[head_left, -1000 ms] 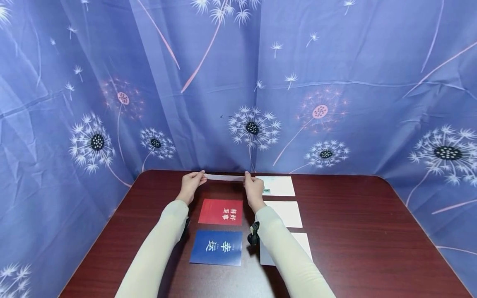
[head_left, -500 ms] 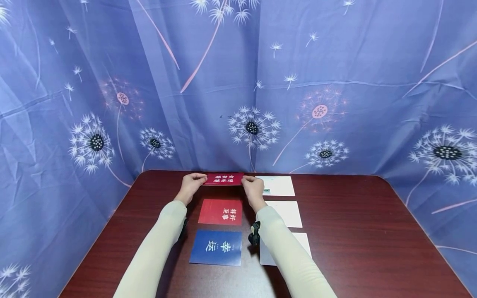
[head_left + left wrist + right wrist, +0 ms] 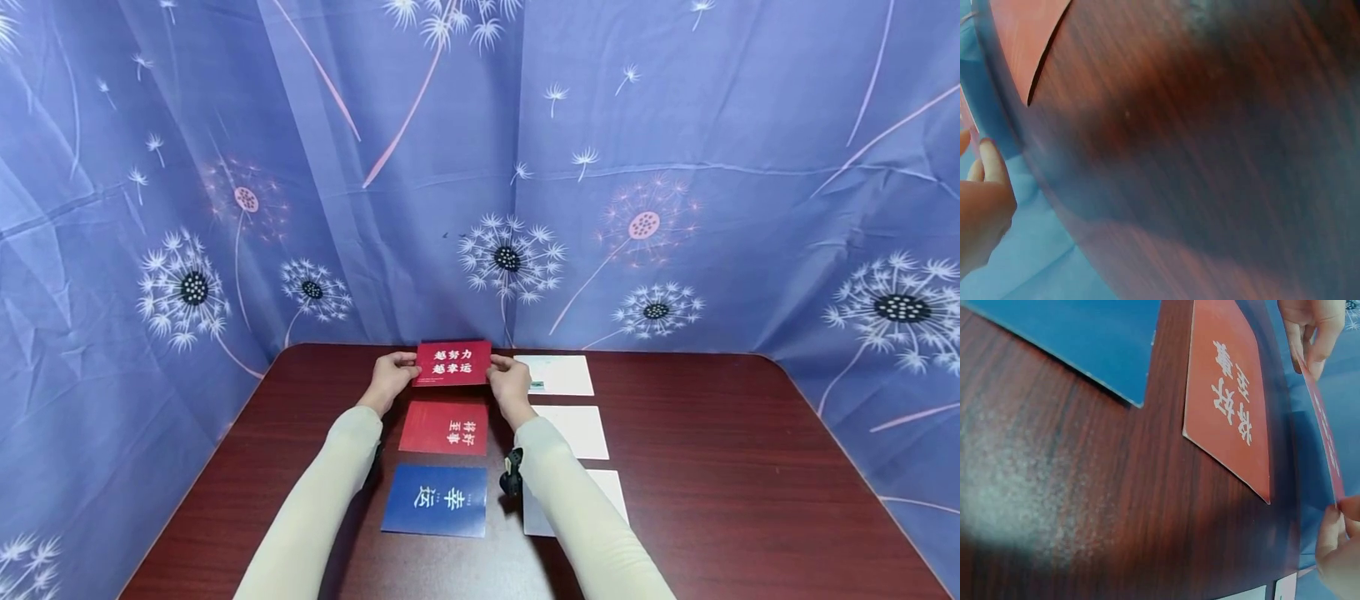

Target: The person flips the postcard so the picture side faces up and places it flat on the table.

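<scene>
Between both hands is a dark red card [image 3: 453, 364] with two lines of white characters, raised off the table at its far edge and tilted toward the head camera. My left hand [image 3: 389, 379] pinches its left edge; my right hand [image 3: 511, 386] pinches the right edge. In the right wrist view the held card [image 3: 1325, 434] appears nearly edge-on, with fingers at both ends. Nearer on the table lies a lighter red card [image 3: 444, 427] with white characters. Closer still is a blue card [image 3: 435, 500], also with white characters.
Right of the coloured cards, a white card with a small green mark [image 3: 562, 375], a plain white card [image 3: 573, 431] and another white card [image 3: 609, 492], partly behind the right sleeve, form a column. A blue dandelion curtain [image 3: 585, 275] hangs behind the wooden table [image 3: 720, 467].
The held card has turned from nearly edge-on, showing a pale strip, to show its red printed face. Both hands keep their pinch at its sides; the cards on the table stay put.
</scene>
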Available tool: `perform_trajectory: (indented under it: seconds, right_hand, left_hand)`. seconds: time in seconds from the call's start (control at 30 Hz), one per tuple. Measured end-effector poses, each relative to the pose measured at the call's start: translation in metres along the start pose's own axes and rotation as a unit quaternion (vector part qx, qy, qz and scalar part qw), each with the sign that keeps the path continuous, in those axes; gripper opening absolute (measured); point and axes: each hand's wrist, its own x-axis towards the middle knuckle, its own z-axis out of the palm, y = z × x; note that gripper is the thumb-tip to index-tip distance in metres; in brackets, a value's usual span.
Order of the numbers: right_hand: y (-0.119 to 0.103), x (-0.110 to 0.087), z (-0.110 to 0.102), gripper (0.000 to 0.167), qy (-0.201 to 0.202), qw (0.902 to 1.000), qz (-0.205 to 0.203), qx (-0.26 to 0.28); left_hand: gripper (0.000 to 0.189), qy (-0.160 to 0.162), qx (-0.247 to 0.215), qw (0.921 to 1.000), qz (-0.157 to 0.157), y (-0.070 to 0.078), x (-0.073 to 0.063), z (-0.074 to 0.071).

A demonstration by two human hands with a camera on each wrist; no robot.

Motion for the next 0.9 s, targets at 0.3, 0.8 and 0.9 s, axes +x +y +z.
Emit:
perform_trajectory:
  seconds: [0.3,0.8,0.9]
  right_hand:
    - [0.003,-0.002,-0.001,0.046,-0.038,0.9986,0.019,-0.031]
    - [0.016,-0.004,0.007,0.048,-0.044,0.9838,-0.017,-0.173]
    - [0.015,-0.002,0.006,0.046,-0.043,0.9795,-0.041,-0.192]
  left_hand:
    - [0.048,-0.020,0.032,0.9993,-0.004,-0.004,0.000,0.004]
    - [0.053,-0.002,0.186,0.9826,0.007,-0.003,-0.005,0.016]
    - [0.053,-0.006,0.195,0.9808,0.004,0.000,-0.005,0.017]
